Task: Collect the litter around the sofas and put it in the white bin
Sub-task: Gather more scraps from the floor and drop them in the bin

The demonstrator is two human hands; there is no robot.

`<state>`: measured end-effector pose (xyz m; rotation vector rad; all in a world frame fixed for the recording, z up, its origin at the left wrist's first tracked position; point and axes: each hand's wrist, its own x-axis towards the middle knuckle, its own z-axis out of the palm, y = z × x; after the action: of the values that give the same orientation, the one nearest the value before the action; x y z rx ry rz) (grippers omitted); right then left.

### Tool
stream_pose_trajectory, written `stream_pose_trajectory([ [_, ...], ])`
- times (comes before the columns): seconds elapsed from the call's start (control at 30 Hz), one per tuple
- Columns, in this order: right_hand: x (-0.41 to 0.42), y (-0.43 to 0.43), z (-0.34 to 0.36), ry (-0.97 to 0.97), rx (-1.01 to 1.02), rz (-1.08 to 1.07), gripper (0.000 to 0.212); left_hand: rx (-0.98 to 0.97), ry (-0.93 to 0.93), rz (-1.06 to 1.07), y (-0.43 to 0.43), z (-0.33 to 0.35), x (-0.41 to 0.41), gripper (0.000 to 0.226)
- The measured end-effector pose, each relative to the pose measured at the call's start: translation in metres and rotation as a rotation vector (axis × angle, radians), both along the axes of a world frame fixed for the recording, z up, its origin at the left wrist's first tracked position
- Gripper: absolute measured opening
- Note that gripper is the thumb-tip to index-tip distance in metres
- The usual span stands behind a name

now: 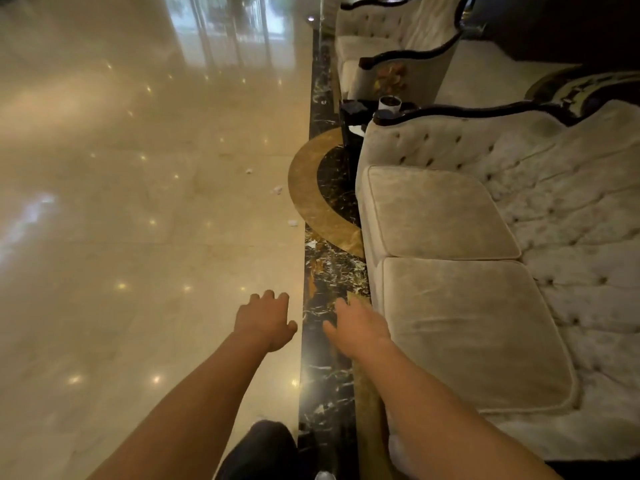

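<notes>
A: Where's the litter?
B: Three small white scraps lie on the glossy floor [121,202] well ahead: one [292,222] by the dark marble strip [329,341], one [276,190] beyond it, one [248,171] farthest. All sit left of the near sofa [467,289].

A: And the hands?
B: Left hand [265,320] and right hand [358,329] both reach forward, fingers loose, holding nothing.

A: The bin?
B: A white container [389,102] stands between the two sofas, partly hidden, so I can't tell

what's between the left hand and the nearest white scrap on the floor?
Head view: only bare polished floor between the empty left hand and the nearest paper scrap. Nothing lies in that stretch.
</notes>
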<state>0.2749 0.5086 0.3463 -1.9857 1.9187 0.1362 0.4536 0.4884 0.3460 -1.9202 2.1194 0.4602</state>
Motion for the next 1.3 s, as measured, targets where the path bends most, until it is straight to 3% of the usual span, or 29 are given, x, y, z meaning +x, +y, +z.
stream_pose_trajectory([
  [0.3, 0.008, -0.267, -0.021, 0.112, 0.049, -0.053, 0.042, 0.117, -0.063, -0.052, -0.252, -0.059, 0.037, 0.050],
  [0.5, 0.028, -0.432, -0.007, -0.034, 0.058, -0.161, 0.043, 0.177, -0.002, -0.071, -0.435, -0.055, 0.033, 0.046],
  [0.7, 0.020, -0.549, -0.053, -0.123, 0.296, -0.296, 0.046, 0.275, -0.022, -0.108, -0.557, -0.082, 0.008, 0.043],
  [0.87, 0.000, -0.650, -0.135, -0.141, 0.357, -0.341, 0.046, 0.394, -0.033, -0.048, -0.658, -0.143, -0.004, 0.038],
  [1.0, -0.008, -0.738, -0.246, -0.190, 0.446, -0.334, 0.048, 0.482, -0.031, 0.040, -0.744, -0.243, -0.021, 0.045],
  [1.17, 0.001, -0.825, -0.410, -0.226, 0.441, -0.426, 0.048, 0.425, 0.021, 0.051, -0.835, -0.403, -0.037, 0.040],
  [1.3, 0.007, -0.861, -0.562, -0.311, 0.578, -0.446, 0.053, 0.427, 0.030, 0.064, -0.893, -0.562, -0.039, 0.045],
])
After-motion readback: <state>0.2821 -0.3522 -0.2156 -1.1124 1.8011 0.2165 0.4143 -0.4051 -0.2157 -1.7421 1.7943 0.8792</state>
